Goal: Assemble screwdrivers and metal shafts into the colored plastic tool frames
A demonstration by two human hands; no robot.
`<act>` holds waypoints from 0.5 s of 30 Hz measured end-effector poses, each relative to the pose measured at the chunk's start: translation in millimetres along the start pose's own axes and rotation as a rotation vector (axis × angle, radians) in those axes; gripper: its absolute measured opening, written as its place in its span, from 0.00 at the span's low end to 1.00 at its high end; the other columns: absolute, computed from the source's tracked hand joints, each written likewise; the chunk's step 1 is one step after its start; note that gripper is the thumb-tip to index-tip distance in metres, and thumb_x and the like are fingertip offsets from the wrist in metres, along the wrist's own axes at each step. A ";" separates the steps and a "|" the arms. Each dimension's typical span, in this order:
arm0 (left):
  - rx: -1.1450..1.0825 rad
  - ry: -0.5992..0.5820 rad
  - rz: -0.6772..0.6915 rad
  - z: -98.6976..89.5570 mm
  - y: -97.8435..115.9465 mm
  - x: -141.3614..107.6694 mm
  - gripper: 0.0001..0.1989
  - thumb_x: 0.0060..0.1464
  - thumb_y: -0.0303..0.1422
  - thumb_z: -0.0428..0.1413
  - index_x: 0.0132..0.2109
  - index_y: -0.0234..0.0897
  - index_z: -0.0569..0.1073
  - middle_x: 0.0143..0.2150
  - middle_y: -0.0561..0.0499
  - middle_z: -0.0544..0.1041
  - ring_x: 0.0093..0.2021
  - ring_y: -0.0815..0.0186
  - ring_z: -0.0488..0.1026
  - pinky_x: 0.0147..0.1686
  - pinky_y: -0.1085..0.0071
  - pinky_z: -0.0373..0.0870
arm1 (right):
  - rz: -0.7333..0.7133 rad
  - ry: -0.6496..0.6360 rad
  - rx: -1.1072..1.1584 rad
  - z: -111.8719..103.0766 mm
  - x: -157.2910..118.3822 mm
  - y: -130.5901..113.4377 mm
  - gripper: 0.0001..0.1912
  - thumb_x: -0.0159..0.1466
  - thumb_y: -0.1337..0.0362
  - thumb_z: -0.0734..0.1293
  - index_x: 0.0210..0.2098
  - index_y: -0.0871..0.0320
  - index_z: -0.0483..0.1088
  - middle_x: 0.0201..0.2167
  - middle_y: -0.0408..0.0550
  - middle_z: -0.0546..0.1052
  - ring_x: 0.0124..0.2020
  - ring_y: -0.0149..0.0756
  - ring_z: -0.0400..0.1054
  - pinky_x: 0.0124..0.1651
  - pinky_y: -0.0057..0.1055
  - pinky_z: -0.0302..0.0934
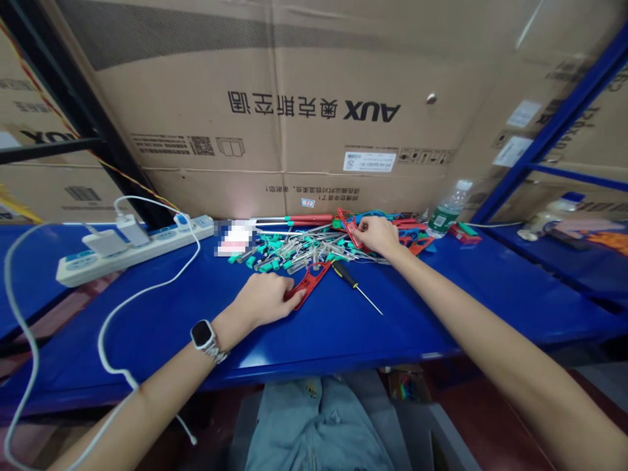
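Observation:
My left hand (267,297) is closed on a flat red plastic piece with a round opening (314,282), low over the blue table near the front of the pile. Farther back and to the right, my right hand (381,234) pinches a second red plastic piece (346,222) at the pile's right end. Between and behind the hands spreads a pile of small clear-bodied, thin tools with green ends (289,252). A black-and-yellow screwdriver (346,273) lies just right of the left-hand piece, its shaft toward the front right.
A white power strip (132,248) with plugs and loose white cables stands at left. Red-handled rods (309,218) lie behind the pile. A water bottle (447,210) and a small red box (464,234) stand at right. A large cardboard box (304,65) walls off the back.

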State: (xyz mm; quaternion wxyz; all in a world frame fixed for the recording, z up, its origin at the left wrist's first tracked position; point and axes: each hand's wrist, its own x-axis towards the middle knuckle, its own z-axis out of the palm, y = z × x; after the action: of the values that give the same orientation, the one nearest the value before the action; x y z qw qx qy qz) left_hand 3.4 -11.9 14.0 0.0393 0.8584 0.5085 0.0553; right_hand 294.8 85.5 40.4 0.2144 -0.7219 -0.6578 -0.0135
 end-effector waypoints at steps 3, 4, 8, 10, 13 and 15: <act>-0.009 0.071 -0.026 -1.4 -1.3 3.2 0.26 0.65 0.55 0.47 0.28 0.41 0.68 0.22 0.48 0.73 0.24 0.59 0.71 0.27 0.65 0.56 | -0.015 0.057 -0.032 3.5 0.1 -8.0 0.10 0.64 0.55 0.71 0.37 0.55 0.77 0.40 0.57 0.82 0.42 0.52 0.77 0.43 0.39 0.64; -0.012 0.099 -0.033 -2.7 -2.5 5.5 0.26 0.66 0.55 0.46 0.29 0.41 0.69 0.23 0.48 0.74 0.25 0.59 0.71 0.27 0.65 0.56 | -0.022 0.079 -0.029 5.1 -0.6 -10.9 0.10 0.64 0.55 0.71 0.39 0.56 0.76 0.41 0.58 0.82 0.42 0.52 0.76 0.43 0.40 0.64; -0.022 0.164 -0.028 -12.6 -6.9 25.8 0.17 0.69 0.44 0.47 0.38 0.40 0.74 0.27 0.48 0.77 0.30 0.58 0.74 0.30 0.64 0.60 | -0.053 0.084 0.004 10.9 -7.2 -21.4 0.10 0.65 0.56 0.70 0.41 0.55 0.74 0.43 0.58 0.81 0.44 0.52 0.76 0.44 0.41 0.64; -0.035 0.179 -0.015 -18.6 -5.9 41.7 0.11 0.67 0.37 0.50 0.43 0.40 0.75 0.31 0.48 0.78 0.33 0.58 0.75 0.32 0.64 0.63 | -0.057 0.060 0.012 12.4 -11.2 -23.9 0.10 0.66 0.56 0.70 0.41 0.55 0.74 0.44 0.57 0.81 0.45 0.53 0.76 0.44 0.40 0.64; -0.068 0.157 0.058 -24.3 1.0 66.5 0.07 0.65 0.35 0.54 0.42 0.39 0.76 0.36 0.46 0.80 0.41 0.56 0.75 0.37 0.64 0.67 | -0.050 0.057 0.011 11.5 -17.9 -21.6 0.10 0.66 0.57 0.69 0.43 0.55 0.74 0.46 0.56 0.81 0.46 0.52 0.75 0.44 0.40 0.65; -0.043 0.147 0.091 -24.2 7.0 80.0 0.06 0.63 0.35 0.56 0.40 0.38 0.76 0.39 0.44 0.79 0.45 0.54 0.75 0.41 0.63 0.70 | -0.060 0.051 -0.004 8.9 -23.5 -16.5 0.11 0.66 0.55 0.69 0.43 0.55 0.75 0.45 0.55 0.80 0.46 0.51 0.75 0.44 0.40 0.65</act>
State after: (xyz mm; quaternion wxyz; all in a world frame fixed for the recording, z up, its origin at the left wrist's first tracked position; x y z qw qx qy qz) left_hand 44.4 55.2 43.2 0.0180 0.8731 0.4693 0.1308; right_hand 273.6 66.9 30.1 0.2291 -0.7016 -0.6736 -0.0397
